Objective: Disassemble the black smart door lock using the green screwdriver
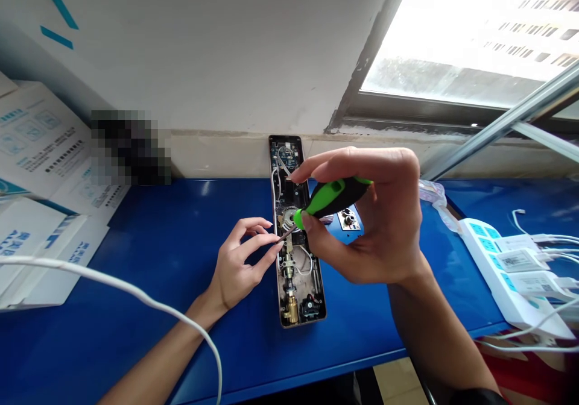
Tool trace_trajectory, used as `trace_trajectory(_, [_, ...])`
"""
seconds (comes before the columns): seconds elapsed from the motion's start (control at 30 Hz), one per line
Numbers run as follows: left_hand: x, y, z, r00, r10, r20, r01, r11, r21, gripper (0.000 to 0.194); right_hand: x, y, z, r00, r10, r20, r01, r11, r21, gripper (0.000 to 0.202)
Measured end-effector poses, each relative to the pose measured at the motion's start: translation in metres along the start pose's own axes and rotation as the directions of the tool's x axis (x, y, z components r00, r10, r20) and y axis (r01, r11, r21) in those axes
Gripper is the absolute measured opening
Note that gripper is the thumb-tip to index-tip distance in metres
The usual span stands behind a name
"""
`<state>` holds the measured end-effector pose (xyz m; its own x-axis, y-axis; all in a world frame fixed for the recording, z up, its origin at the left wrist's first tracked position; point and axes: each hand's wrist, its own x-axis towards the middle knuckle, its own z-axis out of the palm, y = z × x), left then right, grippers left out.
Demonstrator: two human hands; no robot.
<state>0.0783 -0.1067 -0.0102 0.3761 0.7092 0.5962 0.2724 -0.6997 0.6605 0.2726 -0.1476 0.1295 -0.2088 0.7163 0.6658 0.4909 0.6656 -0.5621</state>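
My right hand [380, 224] is closed round a green and black screwdriver [328, 200], its shaft slanting down to the left. At the tip, the thumb and forefinger of my left hand [242, 257] pinch together; whatever lies between them is too small to make out. Beneath both hands stands a long dark open housing [323, 296], resembling an electronic door lock panel. Inside it are a blue circuit board [289, 156], white wires, a round metal part [288, 218] and a brass cylinder [292, 310]. Just right of the housing, partly behind my right hand, lies a small metal plate [348, 219].
White cartons [45, 152] are stacked at the left of the blue table [167, 236]. A white cable [136, 290] loops across the left foreground. To the right sits a white power strip [493, 272] with several plugs and cables, near a clear plastic bag [436, 197].
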Motion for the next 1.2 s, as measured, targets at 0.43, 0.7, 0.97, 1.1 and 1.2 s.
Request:
trace_trajectory(0.43, [0.025,0.018,-0.012,0.968,0.176,0.179,-0.203,0.967,0.151,0.014,-0.003,0.004,-0.075,0.960,0.160,0.231,-0.090,0.953,-0.289,0.042])
trace_trajectory(0.7, [0.105,0.050,0.035,0.612,0.362,0.703,-0.607,0.785,0.125,0.028,-0.018,0.018,-0.128,0.904,0.342,0.257,-0.158,0.825,-0.542,0.039])
trace_trajectory(0.97, [0.138,0.043,0.125,0.443,0.255,0.860,-0.653,0.749,0.114,0.021,-0.024,0.037,-0.149,0.809,0.499,0.310,-0.282,0.793,-0.540,0.029])
trace_trajectory(1.1, [0.133,0.033,0.140,0.448,0.244,0.860,-0.631,0.768,0.111,0.023,-0.027,0.049,-0.156,0.795,0.550,0.256,-0.312,0.732,-0.606,0.026])
trace_trajectory(1.2, [0.129,0.028,0.144,0.561,0.240,0.792,-0.529,0.840,0.120,0.021,-0.028,0.053,-0.159,0.794,0.558,0.241,-0.324,0.723,-0.610,0.026])
